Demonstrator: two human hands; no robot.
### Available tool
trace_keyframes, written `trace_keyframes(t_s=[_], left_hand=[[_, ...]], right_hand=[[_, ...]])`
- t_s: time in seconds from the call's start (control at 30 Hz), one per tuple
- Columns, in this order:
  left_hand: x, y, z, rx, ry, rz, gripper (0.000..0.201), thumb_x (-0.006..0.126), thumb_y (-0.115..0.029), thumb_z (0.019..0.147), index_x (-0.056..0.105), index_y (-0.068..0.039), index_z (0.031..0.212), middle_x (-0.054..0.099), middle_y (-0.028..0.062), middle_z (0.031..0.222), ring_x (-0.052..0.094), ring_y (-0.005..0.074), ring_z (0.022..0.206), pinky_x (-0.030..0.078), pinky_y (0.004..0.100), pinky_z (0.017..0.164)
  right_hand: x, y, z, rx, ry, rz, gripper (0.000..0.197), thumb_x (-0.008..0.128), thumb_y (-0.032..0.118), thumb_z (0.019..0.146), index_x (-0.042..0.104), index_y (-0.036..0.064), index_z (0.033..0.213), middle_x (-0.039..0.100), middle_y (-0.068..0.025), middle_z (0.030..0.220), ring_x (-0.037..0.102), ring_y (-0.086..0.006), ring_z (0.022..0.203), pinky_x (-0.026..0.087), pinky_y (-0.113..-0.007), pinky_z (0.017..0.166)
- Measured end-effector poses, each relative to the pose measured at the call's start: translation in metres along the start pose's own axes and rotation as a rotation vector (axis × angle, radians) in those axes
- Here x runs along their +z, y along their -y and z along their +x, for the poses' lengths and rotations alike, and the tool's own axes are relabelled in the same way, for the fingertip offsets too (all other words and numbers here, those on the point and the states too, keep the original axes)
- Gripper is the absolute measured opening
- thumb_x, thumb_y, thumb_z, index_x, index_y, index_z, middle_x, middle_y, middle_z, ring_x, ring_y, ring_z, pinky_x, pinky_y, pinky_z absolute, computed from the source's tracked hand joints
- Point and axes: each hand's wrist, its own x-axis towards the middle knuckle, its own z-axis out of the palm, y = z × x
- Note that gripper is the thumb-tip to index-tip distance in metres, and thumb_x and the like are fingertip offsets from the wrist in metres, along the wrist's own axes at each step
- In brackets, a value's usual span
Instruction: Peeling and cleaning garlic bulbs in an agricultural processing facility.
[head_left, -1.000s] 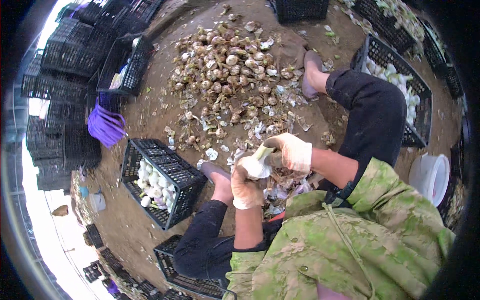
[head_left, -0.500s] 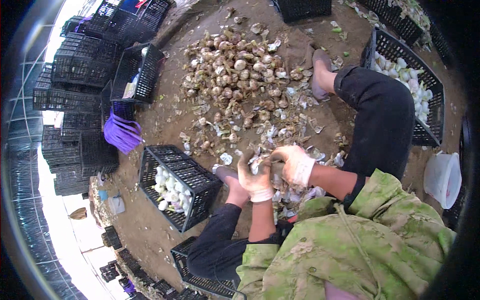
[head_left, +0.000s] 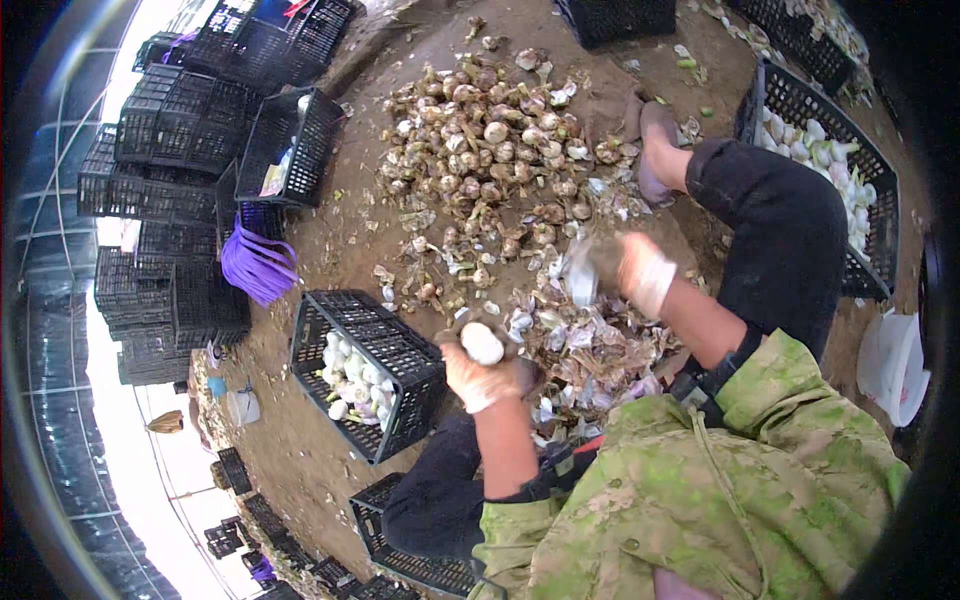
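Note:
My left hand (head_left: 478, 372), in a soiled white glove, is closed around a clean white garlic bulb (head_left: 482, 343) beside the near-left crate. To its right, my gloved right hand (head_left: 638, 270) is over the litter of peelings; motion smears its fingers. A pale, blurred scrap (head_left: 581, 278), perhaps garlic skin, shows at its fingertips. Ahead of both hands spreads a heap of unpeeled, dirt-brown garlic bulbs (head_left: 490, 150). Papery garlic skins (head_left: 590, 345) lie thickly between my legs. White cleaned bulbs (head_left: 352, 375) fill part of the tilted black crate (head_left: 415, 375) at my left.
Another black crate (head_left: 880, 190) with white bulbs stands beyond my right leg. A white bucket (head_left: 893, 365) is at the far right. Black crates (head_left: 165, 120) are stacked at the left, near purple strips (head_left: 258, 262). One more crate (head_left: 615, 20) stands behind the heap.
My hands, close together before, have parted: the left moved left and nearer with the white bulb now showing, the right went up and to the right. The view shifted slightly.

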Motion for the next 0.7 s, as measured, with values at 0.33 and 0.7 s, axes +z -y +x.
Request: trace_keyframes(t_s=[0.33,0.7], left_hand=[[-0.042,0.03,-0.001,0.423,0.564,0.472,0.066,0.054,-0.044,0.078,0.046,0.004,0.123,0.052,0.0143,0.121,0.05,0.0219,0.108,0.036,0.032,0.095],[-0.019,0.02,-0.022,1.257,0.37,1.356,0.015,0.068,-0.011,0.07,0.065,-0.009,0.085,0.062,0.0079,0.079,0.059,0.0281,0.071,0.046,0.0367,0.064]], right_hand=[[0.018,-0.044,0.001,-0.155,0.079,-0.373,0.052,0.069,0.01,0.074,0.049,-0.0014,0.121,0.061,-0.0089,0.107,0.057,-0.0143,0.095,0.048,-0.03,0.08],[0.024,-0.04,-0.003,-0.188,-0.03,-0.785,0.046,0.071,0.016,0.071,0.053,-0.0014,0.11,0.062,-0.0156,0.101,0.059,-0.0208,0.093,0.047,-0.033,0.082]])
